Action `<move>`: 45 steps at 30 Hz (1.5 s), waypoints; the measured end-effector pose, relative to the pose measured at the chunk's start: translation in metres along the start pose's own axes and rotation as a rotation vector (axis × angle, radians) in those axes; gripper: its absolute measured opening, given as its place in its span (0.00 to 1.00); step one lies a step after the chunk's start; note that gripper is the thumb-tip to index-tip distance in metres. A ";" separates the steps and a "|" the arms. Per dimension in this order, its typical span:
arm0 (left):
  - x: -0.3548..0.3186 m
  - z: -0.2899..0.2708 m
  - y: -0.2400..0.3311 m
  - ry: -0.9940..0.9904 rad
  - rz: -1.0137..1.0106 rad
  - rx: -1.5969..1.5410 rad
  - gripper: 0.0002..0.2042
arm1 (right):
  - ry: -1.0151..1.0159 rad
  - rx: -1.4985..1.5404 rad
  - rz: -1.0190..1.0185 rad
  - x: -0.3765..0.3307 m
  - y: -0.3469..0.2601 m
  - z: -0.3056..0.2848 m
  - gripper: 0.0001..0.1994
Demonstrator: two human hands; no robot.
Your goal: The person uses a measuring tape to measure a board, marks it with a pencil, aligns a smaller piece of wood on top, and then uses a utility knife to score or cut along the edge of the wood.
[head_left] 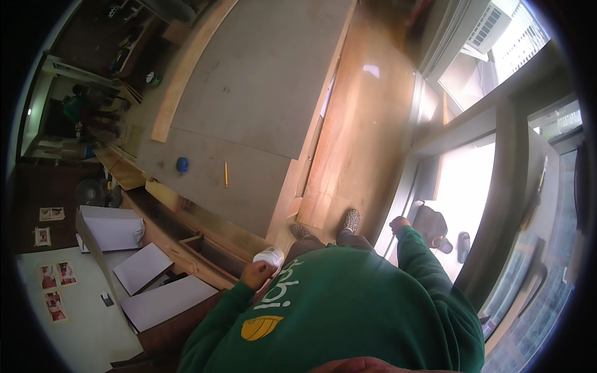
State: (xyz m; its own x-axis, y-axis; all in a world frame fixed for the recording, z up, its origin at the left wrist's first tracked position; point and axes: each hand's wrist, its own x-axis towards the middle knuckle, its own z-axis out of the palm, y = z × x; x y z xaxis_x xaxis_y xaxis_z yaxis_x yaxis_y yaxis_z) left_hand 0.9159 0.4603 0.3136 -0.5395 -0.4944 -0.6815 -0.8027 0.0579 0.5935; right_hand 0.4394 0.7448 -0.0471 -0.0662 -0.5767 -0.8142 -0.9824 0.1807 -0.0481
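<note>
My left hand is closed at the left side of my body, its fingers curled against a white container. The hand hides part of the container, and its exact kind is unclear. My right hand hangs out to the right in a loose fist, nearest the window side, with nothing visible in it. Ahead of me lies a large grey board. On its near part rest a yellow pencil and a blue tape measure, both apart from my hands.
A long wooden strip lies along the board's left side. Light wooden planks run along its right. White panels and an open wooden frame stand at left. A dark bag sits by the window. Another person is far left.
</note>
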 end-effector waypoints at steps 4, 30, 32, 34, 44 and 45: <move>-0.071 0.044 -0.146 -0.119 -0.161 0.470 0.15 | 0.114 -0.141 -0.162 0.012 -0.034 -0.071 0.09; -0.100 0.154 -0.119 0.239 -0.564 -0.240 0.15 | 0.091 -0.052 -0.312 0.041 -0.045 -0.075 0.10; -0.035 0.147 -0.114 0.199 -0.406 -0.243 0.15 | 0.097 0.383 0.014 0.085 0.079 -0.038 0.09; -0.065 0.150 -0.118 0.205 -0.511 -0.220 0.15 | 0.111 0.437 -0.188 0.102 0.045 -0.046 0.09; 0.008 0.092 -0.137 0.153 -0.425 -0.057 0.15 | -0.124 1.061 -0.109 0.077 0.018 -0.098 0.13; 0.050 0.069 -0.132 0.111 -0.350 0.013 0.15 | -0.095 1.051 -0.088 0.068 0.018 -0.107 0.13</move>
State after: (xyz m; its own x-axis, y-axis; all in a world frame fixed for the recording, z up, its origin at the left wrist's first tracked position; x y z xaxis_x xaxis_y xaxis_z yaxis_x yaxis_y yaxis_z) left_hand 0.9780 0.4879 0.1717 -0.2010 -0.5771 -0.7916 -0.9375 -0.1211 0.3263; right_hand 0.3986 0.6238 -0.0419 0.0566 -0.5650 -0.8232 -0.3349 0.7660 -0.5487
